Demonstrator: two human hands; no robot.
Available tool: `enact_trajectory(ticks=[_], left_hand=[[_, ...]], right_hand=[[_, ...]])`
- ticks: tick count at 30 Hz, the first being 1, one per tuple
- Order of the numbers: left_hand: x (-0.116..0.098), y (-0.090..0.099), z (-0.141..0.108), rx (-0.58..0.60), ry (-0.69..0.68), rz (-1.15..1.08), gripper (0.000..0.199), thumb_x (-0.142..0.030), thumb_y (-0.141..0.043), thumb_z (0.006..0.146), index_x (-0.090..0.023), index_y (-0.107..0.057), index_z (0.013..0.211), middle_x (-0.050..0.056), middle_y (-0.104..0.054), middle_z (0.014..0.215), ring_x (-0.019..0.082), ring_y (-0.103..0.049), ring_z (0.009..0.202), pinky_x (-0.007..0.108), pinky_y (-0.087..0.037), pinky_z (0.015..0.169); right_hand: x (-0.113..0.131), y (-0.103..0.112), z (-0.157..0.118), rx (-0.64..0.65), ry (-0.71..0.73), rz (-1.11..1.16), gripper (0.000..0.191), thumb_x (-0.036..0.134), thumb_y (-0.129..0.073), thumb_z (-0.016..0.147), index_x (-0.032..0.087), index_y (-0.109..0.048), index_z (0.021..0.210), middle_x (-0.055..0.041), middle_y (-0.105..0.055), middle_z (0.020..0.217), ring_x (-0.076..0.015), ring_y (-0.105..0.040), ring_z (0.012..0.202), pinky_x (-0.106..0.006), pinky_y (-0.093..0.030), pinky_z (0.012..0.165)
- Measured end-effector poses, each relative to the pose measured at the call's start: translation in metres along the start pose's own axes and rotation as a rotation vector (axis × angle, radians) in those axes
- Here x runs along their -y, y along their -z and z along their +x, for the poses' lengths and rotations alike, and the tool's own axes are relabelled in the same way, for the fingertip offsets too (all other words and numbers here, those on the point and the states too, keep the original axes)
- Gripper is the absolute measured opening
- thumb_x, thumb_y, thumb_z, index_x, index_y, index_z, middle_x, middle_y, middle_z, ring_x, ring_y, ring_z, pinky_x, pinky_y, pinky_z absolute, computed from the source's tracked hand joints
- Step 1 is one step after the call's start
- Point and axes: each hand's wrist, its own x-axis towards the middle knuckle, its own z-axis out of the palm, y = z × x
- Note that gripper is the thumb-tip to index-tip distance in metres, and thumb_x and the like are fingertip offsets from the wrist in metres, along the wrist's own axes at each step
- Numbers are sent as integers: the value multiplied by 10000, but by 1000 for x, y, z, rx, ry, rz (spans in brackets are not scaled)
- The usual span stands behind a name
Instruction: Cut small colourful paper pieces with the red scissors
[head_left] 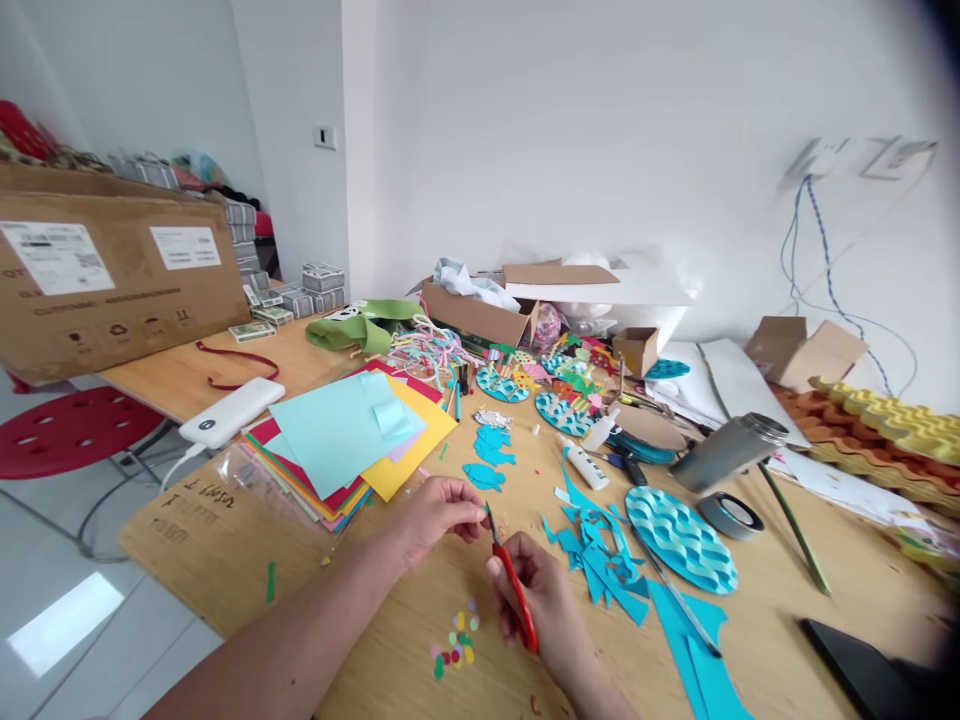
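Note:
My right hand grips a pair of red-handled scissors, blades pointing up and away from me. Close to the blade tips, the fingers of my left hand are pinched together on a tiny green piece, probably paper. Several small coloured paper dots lie on the table below my hands. Just beyond my left hand are blue paper fish. Blue paper scraps are heaped to the right of the scissors.
A stack of coloured paper lies at left beside a white power bank. On the right are a wavy blue oval, a pen, a roll of tape, a metal flask and a glue bottle. Cardboard boxes stand behind.

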Motion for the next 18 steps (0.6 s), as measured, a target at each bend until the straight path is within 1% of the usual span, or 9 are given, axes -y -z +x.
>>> enact_trajectory(ticks=[8, 14, 18], left_hand=[[2, 4, 2, 22, 11, 3, 114, -202, -634, 586, -127, -570, 643, 19, -625, 612, 100, -527, 520, 256, -418, 578], [7, 10, 5, 68, 6, -10, 133, -206, -635, 593, -118, -563, 664, 38, -638, 639, 100, -537, 535, 253, -428, 579], [3, 13, 5, 114, 2, 0, 152, -232, -636, 609, -115, -564, 673, 55, -658, 686, 94, -542, 551, 247, -433, 591]], right_hand=[[3, -2, -2, 20, 1, 14, 393, 496, -647, 678, 209, -381, 657, 95, -499, 359, -57, -406, 232, -134, -285, 250], [3, -1, -3, 25, -13, 20, 396, 484, -665, 663, 209, -380, 654, 95, -503, 363, -62, -423, 228, -129, -280, 233], [3, 1, -3, 8, -14, 20, 380, 458, -677, 668, 204, -394, 656, 92, -514, 377, -58, -427, 230, -128, -304, 237]])
